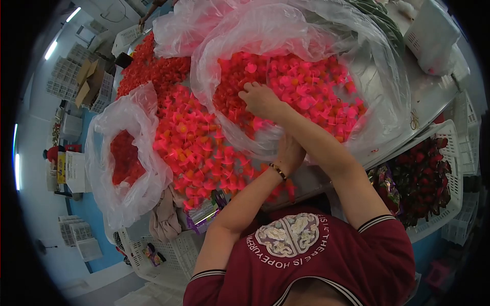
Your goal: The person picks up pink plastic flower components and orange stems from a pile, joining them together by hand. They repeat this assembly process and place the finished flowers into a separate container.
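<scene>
My right hand [262, 102] is over the mouth of a large clear plastic bag [204, 76], at the border between small glossy red pieces [229, 99] and bright pink plastic pieces [301, 84]. Its fingers are curled downward, and whatever they grip is too small to make out. Beneath the right forearm, my left hand [292, 153] rests at the bag's near edge, a beaded bracelet on its wrist. The fingers of that hand are mostly hidden. More pink and orange pieces [189, 137] lie loose on the metal table left of the bag.
A smaller plastic bag [102, 153] of red pieces stands at the left. Purple wrappers [204, 217] lie by the near table edge. On the right, a white crate [451, 178] holds dark red items. A white container [431, 38] stands at the back right.
</scene>
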